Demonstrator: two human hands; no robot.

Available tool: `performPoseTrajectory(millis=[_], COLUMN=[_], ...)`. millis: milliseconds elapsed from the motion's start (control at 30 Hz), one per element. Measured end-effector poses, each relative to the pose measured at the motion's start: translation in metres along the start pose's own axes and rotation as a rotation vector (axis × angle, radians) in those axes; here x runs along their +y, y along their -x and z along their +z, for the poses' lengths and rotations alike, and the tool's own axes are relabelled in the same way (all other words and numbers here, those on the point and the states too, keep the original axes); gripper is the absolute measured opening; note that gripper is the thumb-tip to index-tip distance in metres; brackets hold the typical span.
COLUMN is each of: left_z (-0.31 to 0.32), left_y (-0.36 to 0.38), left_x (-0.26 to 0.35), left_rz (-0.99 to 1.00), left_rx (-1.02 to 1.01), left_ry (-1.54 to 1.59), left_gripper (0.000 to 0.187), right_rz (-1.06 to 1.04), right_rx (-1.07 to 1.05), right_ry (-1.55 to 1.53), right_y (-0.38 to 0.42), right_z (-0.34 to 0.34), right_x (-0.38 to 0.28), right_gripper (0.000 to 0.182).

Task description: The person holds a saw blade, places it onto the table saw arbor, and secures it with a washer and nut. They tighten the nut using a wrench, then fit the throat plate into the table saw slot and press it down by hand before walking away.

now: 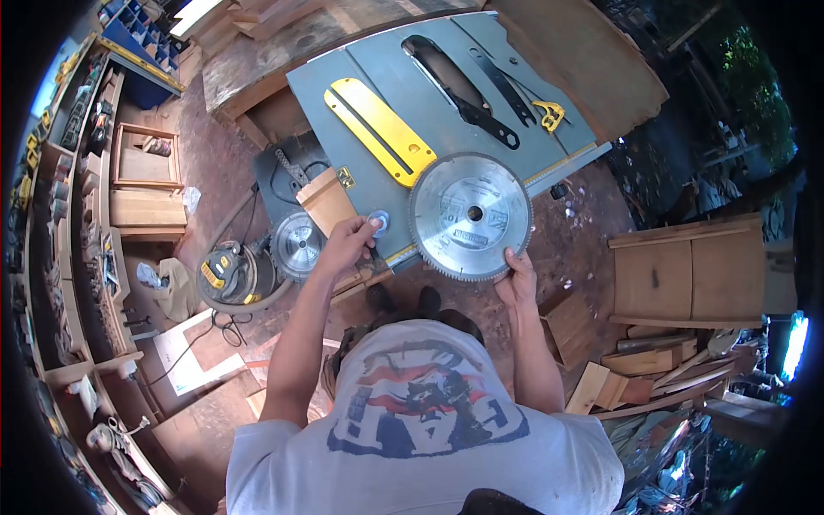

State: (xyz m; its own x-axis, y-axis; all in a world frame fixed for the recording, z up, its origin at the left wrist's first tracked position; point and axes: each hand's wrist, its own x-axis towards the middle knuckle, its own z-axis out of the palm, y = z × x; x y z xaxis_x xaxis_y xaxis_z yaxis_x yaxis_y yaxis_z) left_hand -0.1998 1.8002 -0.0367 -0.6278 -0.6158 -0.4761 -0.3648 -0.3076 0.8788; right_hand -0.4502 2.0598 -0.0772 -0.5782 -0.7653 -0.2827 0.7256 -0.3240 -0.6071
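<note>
My right hand [517, 279] grips the lower right rim of a large circular saw blade [446, 232], thumb on its face. The blade is held up over the front edge of a grey table saw top [326, 86]. Between the fingertips of my left hand [345, 247] is a small round metal washer [378, 223], near the saw's front edge. A yellow throat plate [378, 129] lies on the saw top, its lower end close behind the blade. Farther back is the long dark throat opening [442, 77], with a black arbor wrench [489, 122] at its near end.
Another flat black tool [506, 90] and a yellow piece [549, 115] lie on the saw top. At left are a wooden block [326, 202], a smaller saw blade [299, 245] and a shop vacuum [227, 275]. Shelves [94, 172] line the left; scrap wood [652, 369] is piled at right.
</note>
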Motion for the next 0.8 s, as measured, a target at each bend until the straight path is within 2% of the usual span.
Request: performPoseTrajectory(millis=[67,167,300,367,400,500,600,633,733,767,800], left_z=[0.001,0.005,0.011,0.013,0.014,-0.011,-0.047,-0.059,-0.101,-0.109,-0.116], left_y=[-0.007,-0.018,-0.03,-0.033,-0.024,-0.008,0.027,0.036,0.052,0.055,0.053], left_x=[0.015,0.026,0.028,0.021,0.028,-0.005,-0.079,-0.115,-0.263,-0.292,-0.314], left_rz=[0.006,-0.02,0.078,0.11,0.061,0.153,0.116,0.094,-0.179,-0.256,-0.327], left_rx=[-0.059,0.029,0.174,0.249,0.306,0.549,0.852,0.954,0.986,0.994,0.994], left_ry=[-0.18,-0.179,-0.384,-0.382,-0.317,-0.018,0.192,0.232,0.267,0.209,0.151], left_gripper=[0.03,0.029,0.03,0.032,0.032,0.03,0.025,0.024,0.029,0.036,0.042], right_rz=[0.015,0.025,0.064,0.076,0.1,0.093,0.103,0.135,0.227,0.26,0.274], right_rx=[0.005,-0.003,-0.009,0.004,0.004,0.006,0.027,0.018,0.041,0.087,0.114], right_ry=[-0.024,-0.042,-0.058,-0.062,-0.064,-0.034,-0.006,0.14,0.515,0.602,0.703], right_y=[-0.015,-0.031,-0.049,-0.062,-0.067,-0.075,-0.075,-0.077,-0.08,-0.081,-0.084], right_z=[-0.003,0.007,0.027,0.025,0.025,0.031,0.048,0.048,0.05,0.054,0.048], right_x=[-0.001,-0.004,0.005,0.011,0.018,0.026,0.021,0.017,-0.001,-0.008,-0.011], right_gripper=[0.046,0.045,0.04,0.041,0.041,0.041,0.036,0.036,0.041,0.046,0.06])
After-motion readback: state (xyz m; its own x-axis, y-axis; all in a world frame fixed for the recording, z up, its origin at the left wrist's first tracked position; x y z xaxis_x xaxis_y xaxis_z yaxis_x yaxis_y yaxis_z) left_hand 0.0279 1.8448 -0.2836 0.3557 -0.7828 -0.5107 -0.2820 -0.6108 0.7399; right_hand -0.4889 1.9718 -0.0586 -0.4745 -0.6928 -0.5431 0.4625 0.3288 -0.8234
